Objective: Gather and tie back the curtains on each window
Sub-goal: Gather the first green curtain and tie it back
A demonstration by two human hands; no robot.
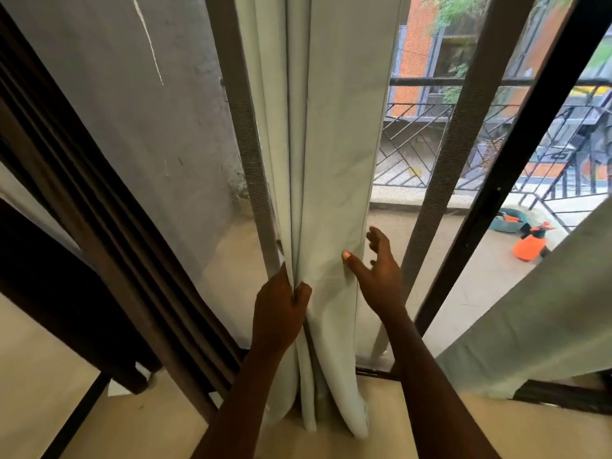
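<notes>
A pale green curtain (328,134) hangs in folds down the middle of the head view, in front of a dark-framed window. My left hand (280,306) grips the bunched left folds at about waist height. My right hand (376,266) is spread open at the curtain's right edge, thumb touching the cloth and fingers behind that edge. The curtain's hem rests on the floor between my forearms. A second pale green curtain (543,313) slants across the lower right.
A dark window frame post (440,180) stands right of the curtain, with mesh screen and a balcony railing (414,154) outside. An orange spray bottle (530,245) sits on the balcony floor. Dark wooden furniture (99,233) stands at left.
</notes>
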